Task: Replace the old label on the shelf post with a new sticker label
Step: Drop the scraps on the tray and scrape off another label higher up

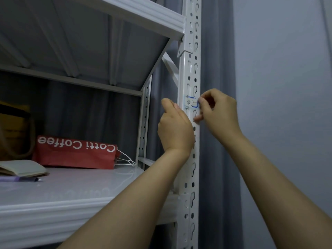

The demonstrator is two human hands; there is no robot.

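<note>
— Pinching anything with that right hand [217, 112] of yours?
— Yes. Its fingers are curled in tight, and my thumb and forefinger meet on the right edge of the label [190, 102], just left of my knuckles.
— Where does that label sit?
— Stuck on the front face of the white shelf post [190, 69], between my two hands, level with the tip of my left thumb. It is white with a blue border, and the handwriting on it is too small to read.
— And the left hand [175, 126]?
— It lies against the post's left side, just below the label, thumb pointing up and fingers bent toward the metal. The back of the hand hides them, so I cannot tell whether they clasp the post.
— Anything else around?
— Well off to the left of my left hand, a red Cotti Coffee bag [75, 153] lies on the shelf board [71, 191], its lettering upside down, with a notebook [23, 168] and a pen [21, 179] further left. Behind my right hand hangs a grey curtain [215, 168], and to the right of it stands a plain wall [287, 87].
</note>
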